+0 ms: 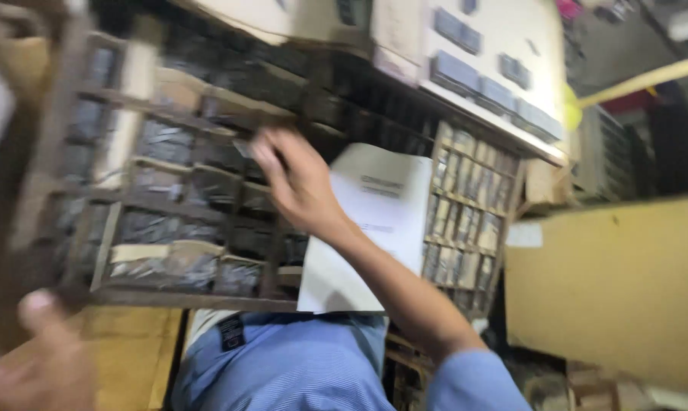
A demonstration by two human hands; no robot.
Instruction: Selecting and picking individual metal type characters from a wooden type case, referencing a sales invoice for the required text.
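Note:
A slanted wooden tray (178,298) divided into many small compartments holds dark grey metal pieces. My right hand (294,179) reaches over it from the lower right, fingertips at a compartment near the tray's upper middle. Blur hides whether the fingers pinch a piece. My left hand (43,358) is a blurred shape at the lower left, thumb up, close to the tray's bottom left corner. I cannot tell if it holds anything. A white printed sheet (374,221) lies on the tray just right of my right wrist.
A second compartment tray (469,205) with paler pieces sits to the right of the sheet. A pale board (504,68) with dark blocks lies above it. A large brown cardboard panel (618,281) fills the right side. My blue shirt (283,365) shows at the bottom.

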